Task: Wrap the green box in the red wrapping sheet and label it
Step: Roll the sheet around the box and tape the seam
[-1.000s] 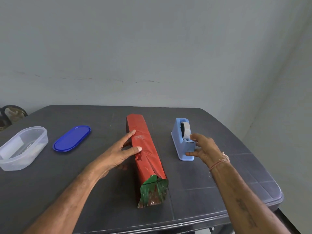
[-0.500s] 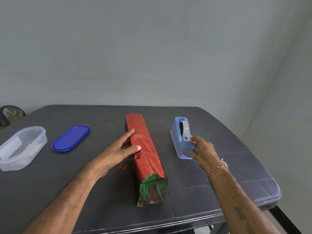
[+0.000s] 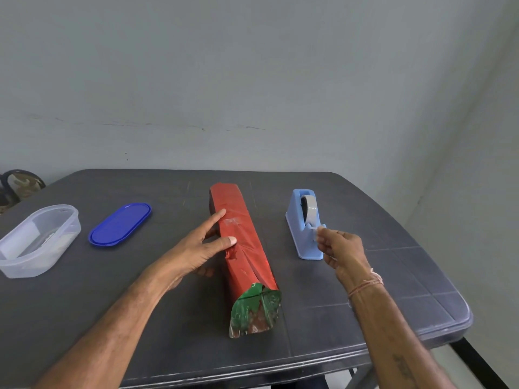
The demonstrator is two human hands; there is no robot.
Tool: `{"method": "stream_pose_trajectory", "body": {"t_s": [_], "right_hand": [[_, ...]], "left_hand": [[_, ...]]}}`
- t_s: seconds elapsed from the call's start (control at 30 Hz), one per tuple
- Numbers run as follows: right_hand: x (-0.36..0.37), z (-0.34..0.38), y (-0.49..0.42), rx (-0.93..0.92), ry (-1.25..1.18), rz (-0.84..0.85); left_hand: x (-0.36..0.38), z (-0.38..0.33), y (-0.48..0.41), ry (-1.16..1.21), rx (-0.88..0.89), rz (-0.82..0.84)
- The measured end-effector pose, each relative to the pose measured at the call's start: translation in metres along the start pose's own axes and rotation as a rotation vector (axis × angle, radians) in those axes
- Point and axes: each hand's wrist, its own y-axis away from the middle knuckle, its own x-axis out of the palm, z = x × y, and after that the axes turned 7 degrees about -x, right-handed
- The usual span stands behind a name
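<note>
Here we have the green box (image 3: pixel 254 311) lying mid-tabletop (image 3: pixel 393 276), sheathed in the red wrapping sheet (image 3: pixel 243 242), its long axis running away from us and tilting slightly left at the far end. Only the near end shows green, where the sheet stands open. Our left hand (image 3: pixel 200 248) rests spread on the left flank, thumb pressing the seam where the sheet overlaps, index finger stretched toward a patch of tape (image 3: pixel 233 221) already stuck further along. Our right hand (image 3: pixel 339 248) is pinched narrow at the cutter of the blue tape dispenser (image 3: pixel 304 226), apparently gripping a short tab of tape, though that tab is too small and pale for us to be sure. The dispenser stands to the right of the box, parallel to it, so the seam lies leftward of the right hand. We judge that this hand carries the strip across to just beside the left thumb.
</note>
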Motion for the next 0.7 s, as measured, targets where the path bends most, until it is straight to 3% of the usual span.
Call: {"method": "stream_pose_trajectory", "body": {"t_s": [0.2,0.7], "right_hand": [[-0.004,-0.007,0.004,0.041,-0.087,0.053],[0.006,-0.038,0.006,0.009,-0.26,-0.021]], "left_hand": [[-0.001,0.001,0.0,-0.002,-0.005,0.002],[-0.001,0.001,-0.001,-0.013,-0.035,-0.001]]}}
